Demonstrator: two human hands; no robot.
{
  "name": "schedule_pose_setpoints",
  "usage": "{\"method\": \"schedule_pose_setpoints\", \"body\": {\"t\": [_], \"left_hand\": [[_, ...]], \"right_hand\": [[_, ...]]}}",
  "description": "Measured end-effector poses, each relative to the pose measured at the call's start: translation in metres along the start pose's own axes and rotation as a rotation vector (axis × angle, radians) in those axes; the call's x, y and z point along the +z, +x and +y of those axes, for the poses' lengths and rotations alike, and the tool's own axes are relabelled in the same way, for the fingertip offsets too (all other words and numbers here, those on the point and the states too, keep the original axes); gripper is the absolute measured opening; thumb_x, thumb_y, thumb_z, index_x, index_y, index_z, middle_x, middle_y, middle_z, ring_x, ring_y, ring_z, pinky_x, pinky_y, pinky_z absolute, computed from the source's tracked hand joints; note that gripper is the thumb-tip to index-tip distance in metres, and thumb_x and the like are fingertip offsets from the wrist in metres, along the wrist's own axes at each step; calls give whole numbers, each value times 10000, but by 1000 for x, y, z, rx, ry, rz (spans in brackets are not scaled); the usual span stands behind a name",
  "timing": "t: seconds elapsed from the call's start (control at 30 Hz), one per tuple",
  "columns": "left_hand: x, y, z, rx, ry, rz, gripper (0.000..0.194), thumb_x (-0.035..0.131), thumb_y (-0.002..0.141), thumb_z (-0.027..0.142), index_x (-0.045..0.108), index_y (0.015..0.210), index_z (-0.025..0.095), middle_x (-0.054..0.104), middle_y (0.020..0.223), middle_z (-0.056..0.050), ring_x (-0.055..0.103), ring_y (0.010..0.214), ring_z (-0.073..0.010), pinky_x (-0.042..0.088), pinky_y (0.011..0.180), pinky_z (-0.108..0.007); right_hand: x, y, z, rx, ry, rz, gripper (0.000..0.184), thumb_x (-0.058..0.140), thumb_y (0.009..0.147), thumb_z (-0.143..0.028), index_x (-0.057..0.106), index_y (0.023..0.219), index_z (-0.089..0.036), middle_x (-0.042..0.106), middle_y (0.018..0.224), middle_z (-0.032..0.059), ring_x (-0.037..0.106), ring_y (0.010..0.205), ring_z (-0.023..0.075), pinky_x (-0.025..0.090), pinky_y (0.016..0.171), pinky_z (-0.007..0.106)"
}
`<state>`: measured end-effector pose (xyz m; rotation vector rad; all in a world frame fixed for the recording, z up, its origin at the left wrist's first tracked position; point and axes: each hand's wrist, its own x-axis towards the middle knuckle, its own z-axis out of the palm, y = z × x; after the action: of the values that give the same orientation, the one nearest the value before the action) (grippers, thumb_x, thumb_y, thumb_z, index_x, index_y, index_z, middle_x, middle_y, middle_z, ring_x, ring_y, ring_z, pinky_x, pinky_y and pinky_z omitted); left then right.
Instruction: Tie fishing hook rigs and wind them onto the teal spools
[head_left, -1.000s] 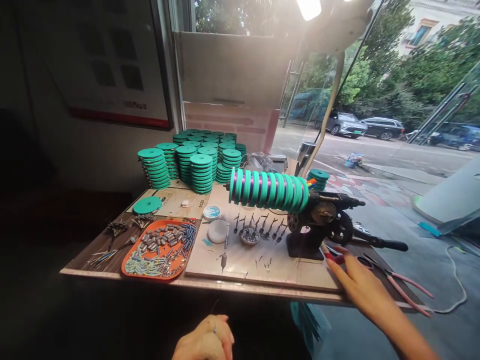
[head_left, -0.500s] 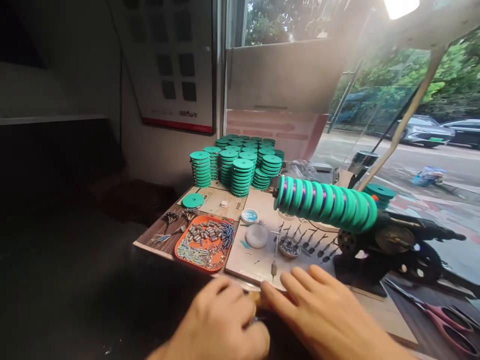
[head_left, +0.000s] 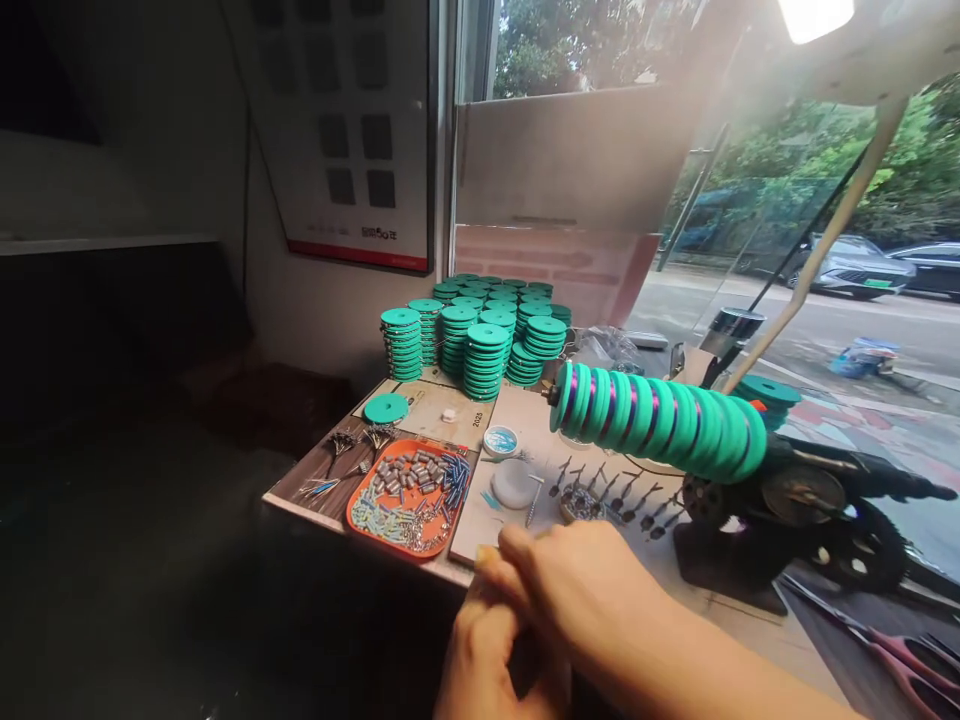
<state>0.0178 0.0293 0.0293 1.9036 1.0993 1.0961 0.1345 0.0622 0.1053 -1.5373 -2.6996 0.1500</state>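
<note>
My left hand (head_left: 484, 655) and my right hand (head_left: 581, 590) meet at the near edge of the work board (head_left: 517, 410). The right hand lies over the left, and the fingers of both are curled and pressed together. What they pinch is hidden. Just beyond the fingertips lie a row of small hooked metal pieces (head_left: 611, 490) and a white round lid (head_left: 514, 483). A row of green spools wound with purple line (head_left: 660, 415) sits on the shaft of a black hand-crank winder (head_left: 795, 510) to the right.
Stacks of green spools (head_left: 480, 335) stand at the back of the board. An orange tray (head_left: 409, 495) of small metal parts sits at the front left. Pink-handled scissors (head_left: 896, 660) lie at the far right. A lamp arm (head_left: 817, 250) slants over the winder.
My right hand left the scissors beside the winder and swung left to close over my left hand at the board's near edge. The view turned left.
</note>
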Motion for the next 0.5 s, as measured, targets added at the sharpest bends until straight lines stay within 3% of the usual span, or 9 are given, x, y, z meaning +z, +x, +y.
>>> {"method": "schedule_pose_setpoints", "body": {"t": [0.1,0.3,0.4,0.5], "left_hand": [[4,-2,1,-92,-48,49,152,501,582,39,453,574,183,524,679,-22,515,696,-175,412,628,-250],[20,-5,4,-217,-141,164,167,476,551,55,385,581,192,446,624,17,430,613,-134,347,594,-231],[8,-8,7,-224,-277,125,112,517,592,116,433,600,189,443,602,19,426,605,-134,360,591,-232],[-12,-9,0,-171,-456,3,75,558,667,239,510,646,186,517,669,-10,501,687,-171,422,662,-265]], "right_hand": [[15,8,3,-34,-171,123,364,357,884,-313,600,653,-173,649,541,61,610,484,198,319,496,271],[28,15,16,-87,-220,280,350,338,881,-251,579,646,-156,652,555,60,598,482,168,271,540,280],[22,9,20,-105,-183,322,334,370,878,-312,569,652,-169,644,543,36,585,475,160,260,530,278],[22,-26,30,-120,-56,488,377,306,887,-443,564,835,-173,623,543,2,563,471,150,296,545,280]]}}
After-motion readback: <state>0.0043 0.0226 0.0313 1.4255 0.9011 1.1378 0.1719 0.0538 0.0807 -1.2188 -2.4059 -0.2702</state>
